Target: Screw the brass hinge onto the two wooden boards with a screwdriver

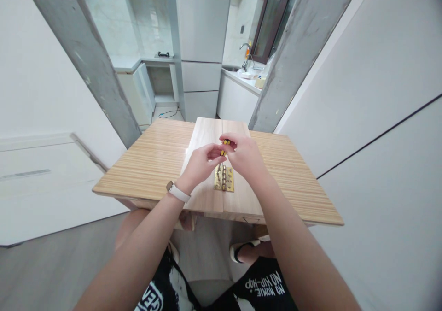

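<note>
My left hand, fingers pinched, meets my right hand above the middle of the table. Between their fingertips is a small yellow-and-black handle, like a screwdriver's; fingers cover much of it, so its full shape is hidden. Just below the hands, a brass hinge lies opened flat across the seam of two pale wooden boards. Its right leaf shows several holes. Small brass-coloured pieces, apparently screws, lie on the left leaf. The left board and the right board lie side by side.
The boards rest on a wood-grain table with angled sides. My legs are beneath its near edge. White walls and panels flank it. Beyond stand a fridge and a counter with a sink tap.
</note>
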Demonstrator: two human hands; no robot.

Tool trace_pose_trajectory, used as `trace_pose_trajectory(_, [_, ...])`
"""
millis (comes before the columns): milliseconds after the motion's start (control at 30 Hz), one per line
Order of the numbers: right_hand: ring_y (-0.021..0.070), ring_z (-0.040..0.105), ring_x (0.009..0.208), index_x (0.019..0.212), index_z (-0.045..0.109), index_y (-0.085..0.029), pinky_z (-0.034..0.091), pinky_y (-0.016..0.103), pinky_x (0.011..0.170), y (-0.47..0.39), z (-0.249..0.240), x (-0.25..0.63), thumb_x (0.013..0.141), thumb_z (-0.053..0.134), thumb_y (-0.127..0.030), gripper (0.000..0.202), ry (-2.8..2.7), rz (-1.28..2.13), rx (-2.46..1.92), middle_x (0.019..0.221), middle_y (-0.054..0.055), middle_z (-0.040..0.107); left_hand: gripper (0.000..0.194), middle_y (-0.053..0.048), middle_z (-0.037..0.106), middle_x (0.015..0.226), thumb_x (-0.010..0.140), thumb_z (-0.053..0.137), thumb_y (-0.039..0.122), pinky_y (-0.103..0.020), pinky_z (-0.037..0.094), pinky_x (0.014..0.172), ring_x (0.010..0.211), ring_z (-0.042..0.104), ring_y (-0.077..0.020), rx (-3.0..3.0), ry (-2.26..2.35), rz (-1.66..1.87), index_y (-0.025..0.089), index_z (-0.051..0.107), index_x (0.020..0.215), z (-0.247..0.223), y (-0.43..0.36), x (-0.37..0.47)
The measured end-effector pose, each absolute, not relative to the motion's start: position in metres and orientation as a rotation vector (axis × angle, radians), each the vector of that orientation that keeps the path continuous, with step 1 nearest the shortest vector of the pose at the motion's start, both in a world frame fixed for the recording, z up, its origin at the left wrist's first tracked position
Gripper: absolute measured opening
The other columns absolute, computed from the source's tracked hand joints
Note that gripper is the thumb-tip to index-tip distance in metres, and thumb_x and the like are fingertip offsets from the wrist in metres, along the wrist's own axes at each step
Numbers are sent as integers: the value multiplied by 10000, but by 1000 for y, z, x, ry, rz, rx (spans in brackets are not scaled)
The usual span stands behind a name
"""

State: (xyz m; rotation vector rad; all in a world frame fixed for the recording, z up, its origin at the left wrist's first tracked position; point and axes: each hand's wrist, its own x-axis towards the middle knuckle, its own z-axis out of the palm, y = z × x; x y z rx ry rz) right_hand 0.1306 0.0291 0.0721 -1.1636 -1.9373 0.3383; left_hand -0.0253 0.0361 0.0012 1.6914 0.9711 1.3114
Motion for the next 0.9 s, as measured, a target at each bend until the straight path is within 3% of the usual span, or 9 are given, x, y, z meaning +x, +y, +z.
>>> trace_pose_trajectory(133, [216, 676, 827, 955, 760, -245, 487, 375, 789, 36, 81, 138, 877, 599, -103, 228, -2100, 402, -1098, 905, 29, 767, 322, -132, 750, 1248, 906, 686, 207, -422, 562, 1084, 1173, 723, -237, 1614, 739, 1235, 168, 706, 1225, 2, 40, -30])
trace_pose_trajectory(400, [216, 673, 903, 1199, 714, -246, 504, 377, 820, 34, 83, 140, 919, 591, -113, 333, -2199, 389, -1043, 1145, 85, 746, 231, -94, 765, 1081, 907, 712, 259, -357, 601, 936, 1031, 740, -214, 1696, 834, 1322, 181, 713, 1125, -8, 37, -30])
trace_pose_trajectory(500, [209, 607, 776, 1003, 735, -213, 451, 369, 747, 31, 85, 137, 925, 693, -248, 96, -2165, 148, -1154, 978, 89, 716, 197, -32, 713, 894, 863, 767, 306, -276, 584, 757, 836, 707, -158, 1679, 971, 1414, 183, 650, 964, -11, 35, -29])
trace_pose_trajectory(567, [199, 544, 694, 804, 694, -211, 396, 364, 702, 28, 86, 133, 946, 695, -343, 194, -2167, 39, -1235, 799, 64, 666, 226, -3, 663, 831, 855, 775, 320, -240, 551, 683, 759, 667, -131, 1688, 1013, 1438, 185, 599, 898, -10, 35, -27])
trace_pose_trajectory(633, [200, 519, 665, 753, 657, -215, 360, 360, 676, 26, 87, 128, 952, 691, -390, 268, -2148, -17, -1299, 723, 51, 640, 207, 1, 645, 831, 864, 760, 309, -232, 539, 674, 749, 646, -123, 1735, 1004, 1431, 184, 603, 912, -8, 34, -26])
trace_pose_trajectory(800, [230, 631, 811, 862, 712, -188, 406, 350, 742, 23, 92, 122, 962, 629, -232, 138, -2199, -33, -1347, 878, 95, 729, 176, -8, 668, 855, 858, 745, 253, -248, 556, 718, 774, 651, -132, 1808, 1038, 1402, 186, 642, 983, -5, 34, -24])
trace_pose_trajectory(900, [230, 666, 902, 914, 739, -182, 443, 343, 809, 25, 94, 124, 967, 559, -146, 191, -2271, 48, -1294, 963, 97, 756, 241, -59, 730, 1047, 874, 741, 268, -308, 603, 828, 910, 708, -174, 1773, 960, 1323, 190, 662, 1088, -4, 34, -25])
